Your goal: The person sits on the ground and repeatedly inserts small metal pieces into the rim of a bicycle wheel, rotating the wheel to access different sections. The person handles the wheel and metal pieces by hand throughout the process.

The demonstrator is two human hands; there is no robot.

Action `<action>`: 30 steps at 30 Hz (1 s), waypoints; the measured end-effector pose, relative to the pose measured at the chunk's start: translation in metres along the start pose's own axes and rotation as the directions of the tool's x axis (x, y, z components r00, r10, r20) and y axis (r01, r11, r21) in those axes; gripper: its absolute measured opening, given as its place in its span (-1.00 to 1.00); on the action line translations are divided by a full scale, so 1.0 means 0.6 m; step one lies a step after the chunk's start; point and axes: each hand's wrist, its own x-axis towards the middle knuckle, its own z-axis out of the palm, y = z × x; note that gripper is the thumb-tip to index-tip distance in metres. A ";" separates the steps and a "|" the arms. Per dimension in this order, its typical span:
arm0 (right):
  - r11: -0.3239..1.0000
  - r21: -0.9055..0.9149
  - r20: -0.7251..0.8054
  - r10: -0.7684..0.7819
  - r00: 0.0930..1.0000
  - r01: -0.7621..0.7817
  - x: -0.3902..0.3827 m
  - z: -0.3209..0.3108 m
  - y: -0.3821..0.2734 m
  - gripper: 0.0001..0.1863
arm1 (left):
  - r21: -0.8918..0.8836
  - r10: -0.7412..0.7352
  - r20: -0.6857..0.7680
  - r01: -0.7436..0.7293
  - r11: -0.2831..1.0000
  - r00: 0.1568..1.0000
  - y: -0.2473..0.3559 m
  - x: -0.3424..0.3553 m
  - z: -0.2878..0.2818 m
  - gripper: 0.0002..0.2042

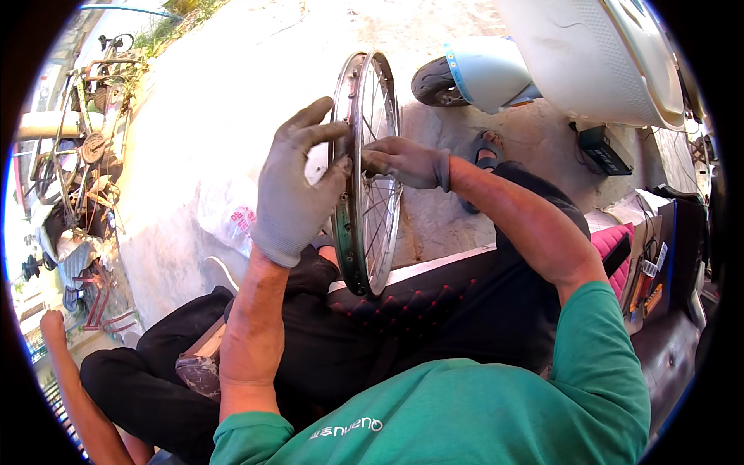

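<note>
A bare bicycle wheel (351, 232) without a tyre stands upright in front of me, seen nearly edge-on, with its metal rim and thin spokes showing. Both my hands wear thin grey gloves. At the rim's left side, my left hand (298, 182) is open, fingers spread, with a fingertip and the thumb at the rim's outer face. From the right, my right hand (407, 161) has its fingers bent round the rim on the spoke side; its fingertips are partly hidden. The wheel's lower edge comes down between my knees.
A scooter with a pale front wheel cover (488, 71) stands at the far right, near a black box (606, 150). Old bicycles (93, 147) are piled at the left. A plastic bag (225, 209) lies on the ground. Another person's arm (74, 380) shows at lower left.
</note>
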 end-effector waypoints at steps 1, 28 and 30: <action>1.000 0.002 0.005 0.000 1.000 0.000 0.000 0.000 -0.005 -0.43 | -0.053 -0.040 -0.026 0.039 0.998 0.999 -0.003 0.002 -0.007 -0.72; 0.698 -0.049 -0.412 0.637 0.651 -0.714 -0.012 -0.063 0.214 -0.31 | -0.175 -0.222 0.003 0.219 0.960 0.975 -0.036 -0.001 0.052 -0.41; 0.663 -0.146 -0.426 0.628 0.652 -0.734 -0.002 -0.057 0.204 -0.33 | -0.151 -0.219 -0.010 0.215 0.965 0.976 -0.038 -0.003 0.053 -0.40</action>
